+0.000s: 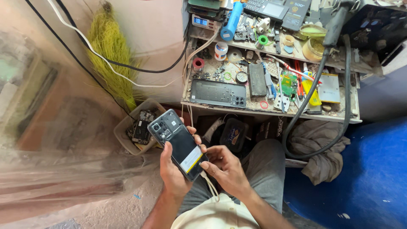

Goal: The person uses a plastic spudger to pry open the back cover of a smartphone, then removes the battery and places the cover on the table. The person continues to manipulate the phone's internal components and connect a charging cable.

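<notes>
Plastic sheeting (pixel 63 186) covers the far left of the view, and behind it a bundle of yellow-green broom fibres (pixel 111 51) leans on the wall, crossed by a black cable (pixel 140 70) and a white cable (pixel 85 42). Below the fibres a small clear tub (pixel 127 127) on the floor holds loose phone parts. Just right of the tub, the left hand (pixel 174 171) grips an opened phone (pixel 178 143) from beneath, thumb laid along its left edge and fingers wrapped round the right edge; the phone is tilted, its back off, camera module towards the tub and a yellow and white label near its lower end. The right hand (pixel 227 167) touches the phone's lower right corner with bent fingertips, closed lightly against the edge, holding nothing else that can be made out. Both hands hover over the person's lap, in front of the counter (pixel 271 111). On the counter lie a dark phone back cover (pixel 218 93), a black rectangular block (pixel 257 79), a green circuit board (pixel 289 82) and many scattered screws and tools. A thick black hose (pixel 316 91) loops down from the counter's upper right to a grey cloth (pixel 320 146). A blue floor mat (pixel 369 178) fills the right side.
</notes>
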